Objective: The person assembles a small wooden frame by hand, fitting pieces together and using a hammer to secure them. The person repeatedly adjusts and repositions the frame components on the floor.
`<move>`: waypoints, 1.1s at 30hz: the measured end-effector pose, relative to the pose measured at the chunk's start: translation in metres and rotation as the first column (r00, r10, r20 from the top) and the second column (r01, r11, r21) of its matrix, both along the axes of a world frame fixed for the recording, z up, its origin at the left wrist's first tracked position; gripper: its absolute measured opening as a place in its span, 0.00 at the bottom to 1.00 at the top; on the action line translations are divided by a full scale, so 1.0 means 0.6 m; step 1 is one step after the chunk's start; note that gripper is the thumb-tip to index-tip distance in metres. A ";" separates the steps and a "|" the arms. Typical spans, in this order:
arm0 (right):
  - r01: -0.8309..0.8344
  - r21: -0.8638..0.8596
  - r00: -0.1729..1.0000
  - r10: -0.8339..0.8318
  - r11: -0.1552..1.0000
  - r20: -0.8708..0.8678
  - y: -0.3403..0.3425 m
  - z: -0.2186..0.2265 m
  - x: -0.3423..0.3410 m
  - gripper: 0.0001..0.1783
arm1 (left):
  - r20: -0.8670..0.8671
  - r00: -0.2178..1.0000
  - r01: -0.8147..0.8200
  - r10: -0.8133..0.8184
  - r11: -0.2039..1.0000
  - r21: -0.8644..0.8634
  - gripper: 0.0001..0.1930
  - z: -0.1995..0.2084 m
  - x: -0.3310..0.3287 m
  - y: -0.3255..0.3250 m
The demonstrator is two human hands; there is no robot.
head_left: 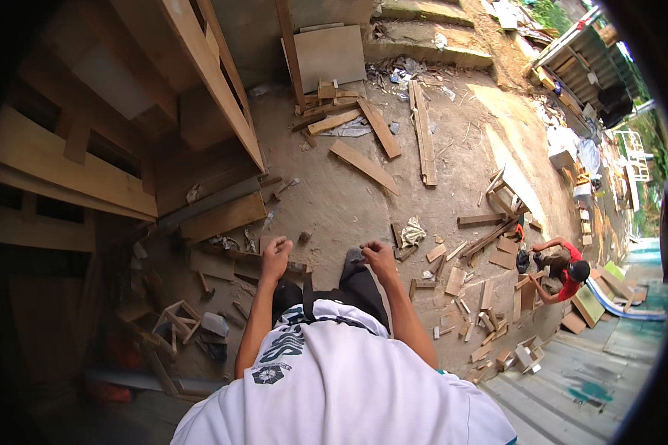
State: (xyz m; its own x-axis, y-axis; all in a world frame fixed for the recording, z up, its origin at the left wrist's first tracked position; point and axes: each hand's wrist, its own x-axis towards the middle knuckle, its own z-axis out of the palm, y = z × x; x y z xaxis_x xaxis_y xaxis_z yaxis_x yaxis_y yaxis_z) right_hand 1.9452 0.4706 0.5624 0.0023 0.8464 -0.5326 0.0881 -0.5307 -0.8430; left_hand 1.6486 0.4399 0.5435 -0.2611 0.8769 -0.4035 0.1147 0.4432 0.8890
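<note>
My left hand [276, 256] is raised in front of my body, its fingers curled in. Level with it, my right hand [379, 258] is also closed, thumb and fingers bent together over my dark shoe [354, 259]. Whatever either hand may hold is too small or hidden to make out. The two hands are apart from each other. Beyond the left hand, a small wood block [304, 237] lies on the ground. To the right of the right hand, a crumpled pale cloth [413, 231] rests among wood offcuts [436, 253].
Wooden furniture frames [67, 159] stand at left. Loose planks [365, 167] and a long board [423, 133] lie ahead. A small wooden stool [177, 324] is at lower left. At right, a person in red [569, 273] crouches among scraps, beside metal sheeting [571, 378].
</note>
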 end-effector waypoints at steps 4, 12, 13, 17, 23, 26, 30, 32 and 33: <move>-0.056 0.027 0.998 0.057 0.998 -0.042 0.118 0.003 0.118 0.09 | 0.073 0.997 -0.038 0.037 0.999 0.012 0.23 0.041 0.107 0.073; -0.082 -0.009 0.989 0.080 0.997 -0.125 0.313 0.003 0.183 0.08 | 0.017 1.000 -0.024 0.025 0.999 -0.039 0.24 0.077 0.215 0.227; -0.099 -0.001 0.987 0.098 0.995 -0.127 0.336 -0.002 0.186 0.08 | 0.027 0.999 -0.032 0.034 0.999 -0.039 0.24 0.074 0.222 0.247; -0.161 -0.042 0.983 0.156 0.986 -0.101 0.430 -0.017 0.178 0.09 | 0.114 0.988 -0.096 0.105 0.992 -0.080 0.23 0.024 0.234 0.318; -0.193 -0.126 0.981 0.191 0.973 -0.032 0.596 -0.037 0.172 0.09 | 0.167 0.974 -0.122 0.152 0.976 -0.179 0.24 -0.025 0.221 0.477; -0.245 -0.145 0.970 0.242 0.959 -0.037 0.667 -0.040 0.171 0.09 | 0.122 0.985 -0.105 0.123 0.983 -0.148 0.24 -0.003 0.209 0.569; -0.298 -0.146 0.951 0.307 0.943 0.044 0.752 -0.026 0.150 0.06 | 0.047 0.995 -0.084 0.092 0.984 -0.158 0.24 0.026 0.187 0.667; -0.314 -0.140 0.949 0.315 0.939 -0.018 0.789 -0.031 0.139 0.05 | 0.081 0.988 -0.118 0.128 0.985 -0.125 0.24 0.020 0.180 0.697; -0.334 -0.153 0.942 0.334 0.930 -0.025 0.809 -0.031 0.132 0.05 | 0.084 0.985 -0.141 0.153 0.981 -0.132 0.24 0.018 0.177 0.709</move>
